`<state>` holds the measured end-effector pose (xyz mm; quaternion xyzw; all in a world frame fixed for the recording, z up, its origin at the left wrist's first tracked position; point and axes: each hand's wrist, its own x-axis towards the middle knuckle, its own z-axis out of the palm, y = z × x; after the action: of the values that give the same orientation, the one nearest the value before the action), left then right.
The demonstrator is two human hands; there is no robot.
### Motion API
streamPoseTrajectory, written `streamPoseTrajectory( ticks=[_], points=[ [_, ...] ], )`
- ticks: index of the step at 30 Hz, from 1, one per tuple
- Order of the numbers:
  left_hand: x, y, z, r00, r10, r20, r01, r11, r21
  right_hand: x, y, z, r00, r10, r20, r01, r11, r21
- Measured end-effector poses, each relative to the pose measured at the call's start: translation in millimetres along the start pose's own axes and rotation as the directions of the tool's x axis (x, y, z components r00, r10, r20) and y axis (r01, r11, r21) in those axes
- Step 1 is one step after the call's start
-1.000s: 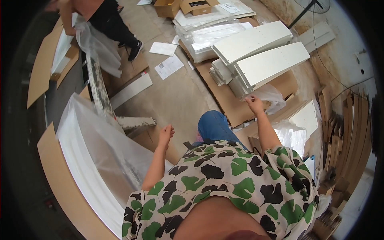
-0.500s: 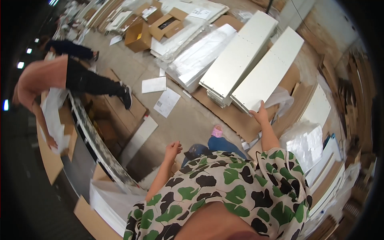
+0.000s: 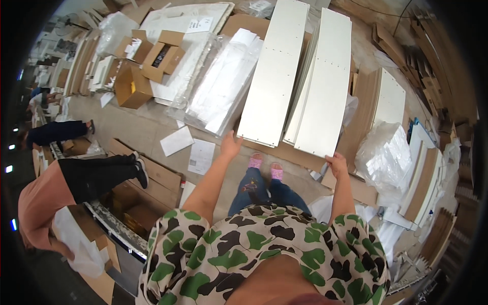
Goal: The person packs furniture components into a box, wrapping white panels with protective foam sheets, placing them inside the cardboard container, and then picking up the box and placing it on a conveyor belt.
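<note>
Two long white drilled panels lie side by side on top of stacks in front of me, the left panel (image 3: 274, 71) and the right panel (image 3: 323, 81). My right hand (image 3: 337, 164) grips the near right corner of the right panel, thumb and fingers closed at its edge. At the near left corner of the left panel is my left hand (image 3: 231, 145), fingers apart and reaching toward the corner; whether it touches is unclear. Under the right panel, several more panels show at its left side, slightly fanned out.
Left of the stacks lie plastic-wrapped white pieces (image 3: 223, 84) and open cardboard boxes (image 3: 133, 86). A bubble-wrapped bundle (image 3: 385, 152) sits at right. Paper sheets (image 3: 201, 156) lie on the floor. At far left a person (image 3: 48, 195) bends over a conveyor (image 3: 109, 218).
My left hand has risen from low over the floor to the left panel's near corner. The view has turned, and I face the stacks squarely; my right hand stays at the right panel's corner.
</note>
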<state>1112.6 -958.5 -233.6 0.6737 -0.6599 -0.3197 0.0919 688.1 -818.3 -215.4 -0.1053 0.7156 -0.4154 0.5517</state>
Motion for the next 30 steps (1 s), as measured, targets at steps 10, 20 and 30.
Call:
streamPoseTrajectory(
  ticks=[10,20,30],
  points=[
    [53.4,21.8,3.0,0.963,-0.076,0.259,0.097,0.993,-0.069,-30.1,70.7,19.1,0.977,0.176,0.117,-0.211,0.826,0.523],
    [65.8,5.1,7.3,0.978,-0.126,0.169,0.144,0.984,-0.104,-72.8,-9.4,126.4,0.718,-0.362,-0.594,0.045,0.876,-0.480],
    [66.2,11.9,-13.2,0.953,-0.161,0.257,0.225,0.943,-0.244,-27.9,-36.0,206.6,0.779,-0.430,-0.457,0.127,0.821,-0.556]
  ],
)
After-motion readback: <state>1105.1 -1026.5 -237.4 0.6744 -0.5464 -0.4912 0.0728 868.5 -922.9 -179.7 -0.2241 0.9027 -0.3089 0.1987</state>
